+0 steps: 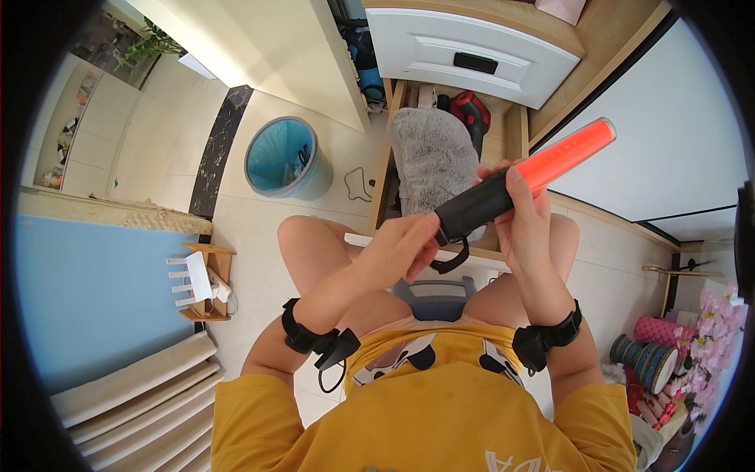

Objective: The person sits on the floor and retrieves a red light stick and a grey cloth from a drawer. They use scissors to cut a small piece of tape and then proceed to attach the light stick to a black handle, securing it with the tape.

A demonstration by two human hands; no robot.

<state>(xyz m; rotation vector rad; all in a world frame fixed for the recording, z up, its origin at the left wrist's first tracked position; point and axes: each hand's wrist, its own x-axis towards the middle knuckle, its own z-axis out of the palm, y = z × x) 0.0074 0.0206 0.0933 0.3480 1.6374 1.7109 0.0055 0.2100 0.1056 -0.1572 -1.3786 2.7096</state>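
A traffic wand (562, 157) with a bright orange-red tube and a black handle slants up to the right in front of me. My right hand (521, 220) is closed around the upper handle, just below the tube. At the handle's lower end, my left hand (405, 245) presses its fingers against the butt, where a black wrist strap (452, 259) hangs. What the left fingertips do at the end is partly hidden. Below the wand, an open wooden drawer (517, 130) holds a folded grey cloth (432, 153) and a red and black tool (472, 114).
A blue bin (314, 177) with a liner stands left of the drawer, near a thin dark cord (358, 185) on the floor. Above the drawer is a closed white drawer front (425, 51). A white router (200, 279) sits on a small shelf at left; pink flowers (712, 338) stand at right.
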